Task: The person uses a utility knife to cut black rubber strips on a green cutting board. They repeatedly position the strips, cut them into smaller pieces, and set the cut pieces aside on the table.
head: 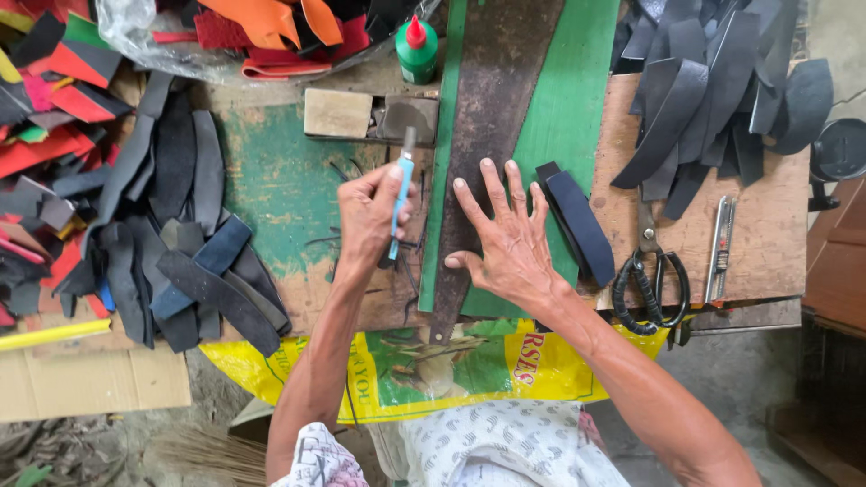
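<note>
Two bare hands work over a green board (577, 99) on the bench. Right hand (510, 239) lies flat, fingers spread, palm down on a long dark strip (492, 99) that runs along the board's left part, gripping nothing. Left hand (368, 216), just left of the board's edge, is closed around a blue-handled knife (401, 194), blade end up, held upright beside the strip's left edge. Short navy strap (577, 221) lies on the board's right edge, just beside the right hand's fingers. Scissors (651, 275) with black handles and a box cutter (720, 248) lie right of the board on bare wood. Pile of black cut pieces (713, 81) sits right of the board's top. Green glue bottle (417, 50) with red cap and a sharpening block (370, 115) sit left of the board's top. More dark strips (194, 261) heaped well left of the board, with red scraps (45, 108) further left. Yellow sack (406, 365) hangs below the board.
</note>
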